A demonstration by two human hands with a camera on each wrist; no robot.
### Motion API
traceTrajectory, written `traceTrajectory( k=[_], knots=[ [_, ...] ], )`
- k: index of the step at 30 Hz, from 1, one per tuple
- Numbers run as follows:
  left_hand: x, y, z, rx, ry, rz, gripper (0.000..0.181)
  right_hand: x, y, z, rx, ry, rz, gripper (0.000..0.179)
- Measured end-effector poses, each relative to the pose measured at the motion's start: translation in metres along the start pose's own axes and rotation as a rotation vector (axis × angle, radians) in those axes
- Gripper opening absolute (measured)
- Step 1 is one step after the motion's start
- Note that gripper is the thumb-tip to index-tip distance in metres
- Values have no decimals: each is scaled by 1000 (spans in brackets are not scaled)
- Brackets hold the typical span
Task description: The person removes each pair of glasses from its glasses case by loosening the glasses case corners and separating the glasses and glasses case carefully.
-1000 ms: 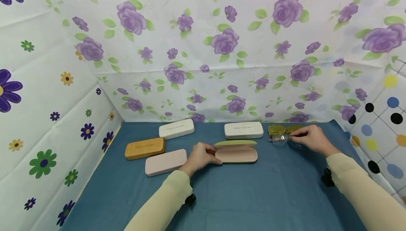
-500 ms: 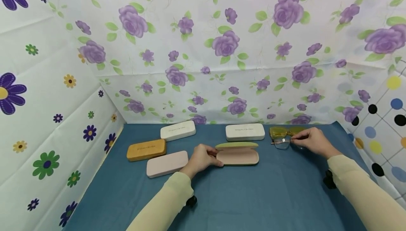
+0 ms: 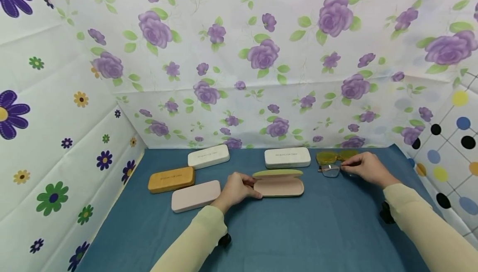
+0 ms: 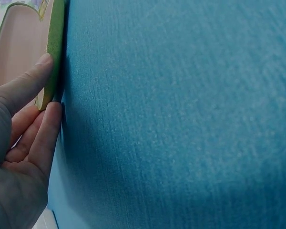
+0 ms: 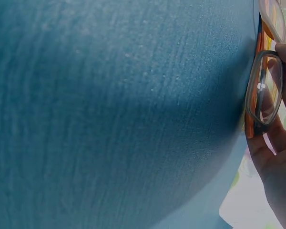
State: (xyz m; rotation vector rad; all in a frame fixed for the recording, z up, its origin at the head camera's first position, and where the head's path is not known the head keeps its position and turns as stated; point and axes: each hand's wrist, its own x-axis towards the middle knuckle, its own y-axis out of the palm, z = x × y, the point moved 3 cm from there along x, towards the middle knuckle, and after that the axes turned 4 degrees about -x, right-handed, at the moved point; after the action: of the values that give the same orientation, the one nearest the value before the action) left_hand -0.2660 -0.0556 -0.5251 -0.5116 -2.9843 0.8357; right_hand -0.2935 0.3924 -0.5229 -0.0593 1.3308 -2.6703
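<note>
Green case [image 3: 279,187], lid up, lies at left hand [image 3: 237,189] fingertips; that hand pinches its end, thumb on front rim, fingers part-curled. Clear glasses [image 3: 330,171] at right hand [image 3: 369,169] fingertips, thumb and fingers nearly together, pinching the frame. Yellow glasses [image 3: 326,158] just behind those. White case [image 3: 287,158] behind green one, pink case [image 3: 195,197] near left wrist, on blue desk [image 3: 295,234].

Right hand [image 3: 367,168] covers parts of the clear glasses [image 3: 330,171] and yellow glasses [image 3: 326,158]. Left hand [image 3: 237,188] hides left end of the open case [image 3: 281,187]. Wrist views crop case and clear glasses at top edge. Orange case [image 3: 171,180] lettering too small to read.
</note>
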Motion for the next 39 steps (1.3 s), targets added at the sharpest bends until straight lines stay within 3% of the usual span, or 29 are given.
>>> traceTrajectory(
  k=[13, 26, 31, 39],
  knots=[
    [-1, 0, -1, -2, 7, -4, 44, 1, 2, 8, -139, -56, 0, 17],
    [-4, -1, -4, -15, -11, -2, 43, -3, -1, 17, -170, -68, -23, 15],
    [-3, -1, -2, -13, -13, -3, 43, -4, -1, 17, -181, -64, -11, 26],
    [0, -1, 1, -24, -2, 0, 44, -8, -4, 31, -224, -100, -99, 33]
  ],
)
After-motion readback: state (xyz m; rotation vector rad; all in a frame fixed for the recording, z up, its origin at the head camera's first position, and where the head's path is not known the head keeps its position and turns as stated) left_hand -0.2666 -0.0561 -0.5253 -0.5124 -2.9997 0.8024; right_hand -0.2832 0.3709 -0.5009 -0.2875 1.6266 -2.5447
